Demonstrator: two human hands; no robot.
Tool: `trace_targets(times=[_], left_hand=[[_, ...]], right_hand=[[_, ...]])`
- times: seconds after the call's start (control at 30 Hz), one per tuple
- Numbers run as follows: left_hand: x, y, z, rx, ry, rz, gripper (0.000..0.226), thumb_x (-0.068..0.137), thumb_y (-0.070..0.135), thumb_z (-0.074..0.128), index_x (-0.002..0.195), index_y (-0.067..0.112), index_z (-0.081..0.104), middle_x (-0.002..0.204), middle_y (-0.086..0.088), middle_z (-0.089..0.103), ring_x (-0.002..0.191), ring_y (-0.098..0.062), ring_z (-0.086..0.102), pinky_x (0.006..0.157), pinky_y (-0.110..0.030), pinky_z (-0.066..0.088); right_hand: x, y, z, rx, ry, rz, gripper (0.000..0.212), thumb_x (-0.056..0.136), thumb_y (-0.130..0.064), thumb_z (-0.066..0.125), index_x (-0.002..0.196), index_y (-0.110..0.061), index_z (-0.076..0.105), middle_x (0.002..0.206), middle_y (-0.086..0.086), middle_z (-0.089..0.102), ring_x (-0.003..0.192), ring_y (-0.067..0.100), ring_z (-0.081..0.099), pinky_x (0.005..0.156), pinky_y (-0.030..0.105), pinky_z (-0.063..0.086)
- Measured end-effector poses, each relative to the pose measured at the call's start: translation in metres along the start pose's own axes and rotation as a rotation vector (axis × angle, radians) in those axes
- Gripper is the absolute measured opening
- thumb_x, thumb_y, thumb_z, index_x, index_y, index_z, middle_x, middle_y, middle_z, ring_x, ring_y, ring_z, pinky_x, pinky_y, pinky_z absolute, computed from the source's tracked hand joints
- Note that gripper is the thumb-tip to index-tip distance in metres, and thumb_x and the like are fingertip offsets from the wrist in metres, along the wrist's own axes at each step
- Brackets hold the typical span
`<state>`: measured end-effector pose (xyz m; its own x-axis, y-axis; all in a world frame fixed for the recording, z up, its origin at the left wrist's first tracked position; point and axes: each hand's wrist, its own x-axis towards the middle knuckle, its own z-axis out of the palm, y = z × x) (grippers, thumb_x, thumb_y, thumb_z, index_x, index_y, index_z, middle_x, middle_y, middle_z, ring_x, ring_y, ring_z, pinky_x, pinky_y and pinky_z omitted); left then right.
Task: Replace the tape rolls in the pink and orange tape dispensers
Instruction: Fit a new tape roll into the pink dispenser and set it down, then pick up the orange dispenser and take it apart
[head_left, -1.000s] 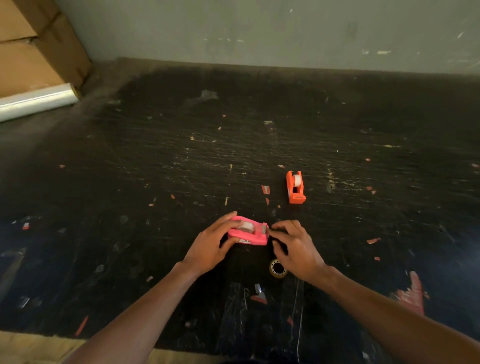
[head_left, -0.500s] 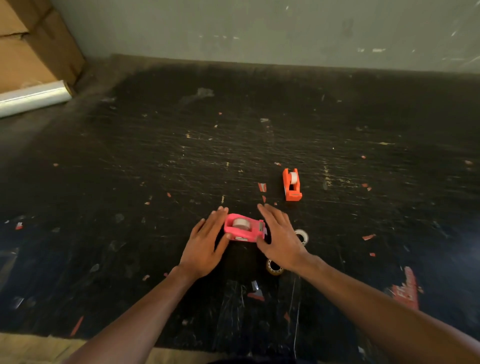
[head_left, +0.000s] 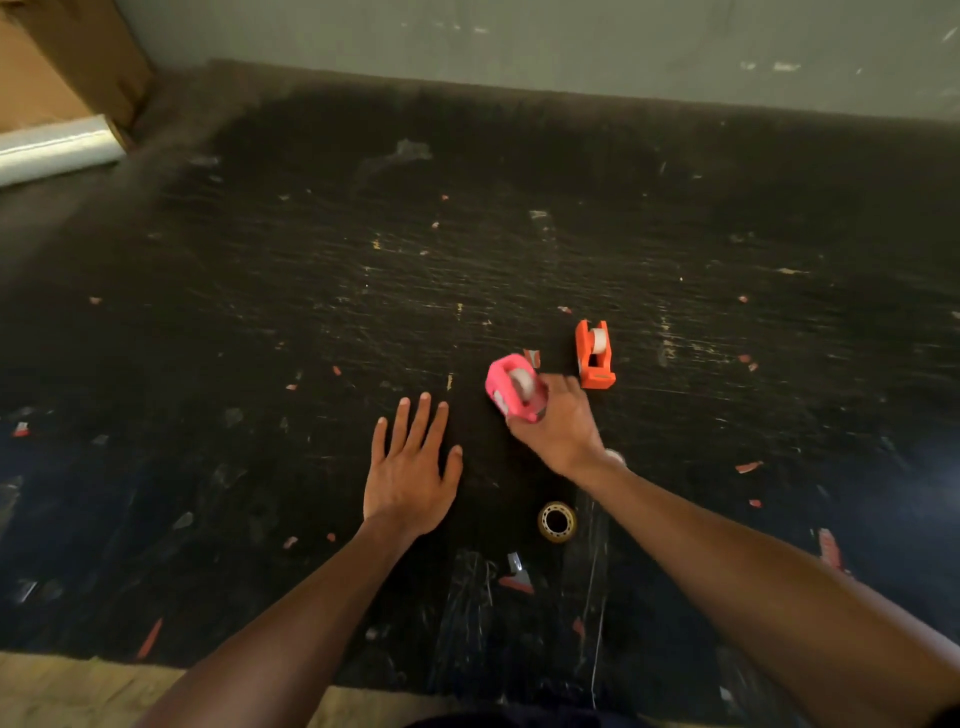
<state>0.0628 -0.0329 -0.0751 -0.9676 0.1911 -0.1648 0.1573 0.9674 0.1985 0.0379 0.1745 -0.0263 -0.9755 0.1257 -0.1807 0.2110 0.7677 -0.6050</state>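
Risk: our right hand (head_left: 558, 431) grips the pink dispenser (head_left: 514, 387) one-handed, tilted, just left of the orange dispenser (head_left: 596, 354). Our left hand (head_left: 410, 467) is flat, fingers spread, holding nothing. If we set it down carelessly it may knock the orange one or tip; loose roll (head_left: 557, 521) sits near our wrist.

No words or numbers to read anywhere. Pink tape dispenser (head_left: 515, 387), orange tape dispenser (head_left: 595, 354), cardboard box (head_left: 62, 62): all plain, no labels, no brand marks seen.
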Motion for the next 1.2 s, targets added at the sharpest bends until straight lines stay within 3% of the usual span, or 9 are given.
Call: trace_targets(times=[0.17, 0.37, 0.6, 0.7, 0.83, 0.93, 1.0, 1.1, 1.2], left_hand=[[0.003, 0.001, -0.003, 0.006, -0.038, -0.007, 0.064, 0.102, 0.052, 0.018, 0.158, 0.029, -0.003, 0.168, 0.002, -0.010, 0.154, -0.021, -0.014, 0.126, -0.049, -0.002], [0.002, 0.002, -0.002, 0.015, -0.032, -0.013, 0.064, 0.101, 0.053, 0.018, 0.158, 0.029, -0.001, 0.169, 0.001, -0.009, 0.154, -0.021, -0.014, 0.126, -0.050, -0.001], [0.002, 0.001, -0.001, 0.006, -0.015, -0.004, 0.064, 0.101, 0.053, 0.018, 0.157, 0.029, 0.000, 0.169, 0.001, -0.008, 0.155, -0.021, -0.012, 0.126, -0.050, 0.000], [0.002, 0.001, -0.001, -0.007, -0.012, 0.001, 0.064, 0.101, 0.053, 0.019, 0.158, 0.029, 0.001, 0.169, 0.001, -0.007, 0.155, -0.021, -0.012, 0.126, -0.050, -0.001], [0.001, 0.000, 0.000, -0.018, 0.002, 0.003, 0.064, 0.101, 0.051, 0.020, 0.159, 0.029, 0.003, 0.169, 0.001, -0.005, 0.155, -0.021, -0.010, 0.126, -0.049, -0.001], [0.001, 0.000, 0.001, -0.027, 0.022, 0.007, 0.064, 0.101, 0.051, 0.022, 0.159, 0.028, 0.006, 0.169, 0.001, -0.002, 0.156, -0.021, -0.008, 0.126, -0.050, 0.000], [0.002, 0.001, 0.000, -0.024, 0.010, -0.002, 0.064, 0.101, 0.051, 0.021, 0.159, 0.028, 0.006, 0.169, 0.001, -0.003, 0.155, -0.021, -0.009, 0.126, -0.049, 0.000], [0.001, 0.001, -0.001, -0.014, 0.004, -0.008, 0.064, 0.101, 0.051, 0.021, 0.158, 0.029, 0.004, 0.169, 0.002, -0.005, 0.155, -0.020, -0.010, 0.126, -0.050, 0.001], [0.000, 0.001, -0.001, -0.013, 0.003, -0.001, 0.064, 0.101, 0.051, 0.021, 0.158, 0.029, 0.002, 0.169, 0.001, -0.006, 0.155, -0.020, -0.011, 0.126, -0.049, 0.000]], right_hand=[[0.037, -0.018, 0.005, 0.124, 0.117, 0.248, 0.069, 0.073, -0.028, 0.083, 0.128, -0.008, 0.047, 0.130, 0.012, 0.049, 0.120, 0.030, 0.051, 0.103, 0.041, 0.046], [0.067, -0.036, 0.013, 0.106, 0.264, 0.354, 0.069, 0.075, -0.028, 0.083, 0.128, -0.009, 0.043, 0.135, 0.014, 0.048, 0.126, 0.033, 0.048, 0.103, 0.040, 0.043], [0.075, -0.039, 0.015, 0.071, 0.263, 0.435, 0.077, 0.076, -0.039, 0.080, 0.134, -0.008, 0.039, 0.138, 0.017, 0.047, 0.127, 0.033, 0.047, 0.104, 0.039, 0.042], [0.058, -0.038, 0.018, 0.156, 0.306, 0.367, 0.082, 0.081, -0.046, 0.074, 0.142, -0.009, 0.035, 0.144, 0.016, 0.043, 0.132, 0.033, 0.042, 0.107, 0.042, 0.038], [0.020, -0.021, 0.014, 0.174, 0.553, -0.047, 0.043, 0.092, -0.031, 0.060, 0.130, -0.013, 0.048, 0.130, 0.011, 0.053, 0.120, 0.026, 0.048, 0.100, 0.037, 0.038], [0.021, 0.000, -0.003, 0.085, 0.625, -0.074, 0.041, 0.091, -0.028, 0.060, 0.128, -0.014, 0.050, 0.124, 0.011, 0.053, 0.115, 0.026, 0.048, 0.095, 0.039, 0.040], [0.033, 0.011, -0.014, 0.025, 0.589, 0.102, 0.057, 0.087, -0.031, 0.066, 0.137, -0.013, 0.044, 0.131, 0.014, 0.048, 0.120, 0.031, 0.045, 0.097, 0.044, 0.041], [0.046, 0.020, -0.025, 0.041, 0.383, 0.340, 0.080, 0.085, -0.035, 0.071, 0.150, -0.016, 0.028, 0.145, 0.017, 0.039, 0.132, 0.036, 0.037, 0.105, 0.048, 0.038], [0.046, 0.028, -0.028, 0.070, 0.300, 0.309, 0.074, 0.092, -0.024, 0.065, 0.154, -0.021, 0.024, 0.143, 0.020, 0.043, 0.133, 0.037, 0.039, 0.107, 0.046, 0.038]])
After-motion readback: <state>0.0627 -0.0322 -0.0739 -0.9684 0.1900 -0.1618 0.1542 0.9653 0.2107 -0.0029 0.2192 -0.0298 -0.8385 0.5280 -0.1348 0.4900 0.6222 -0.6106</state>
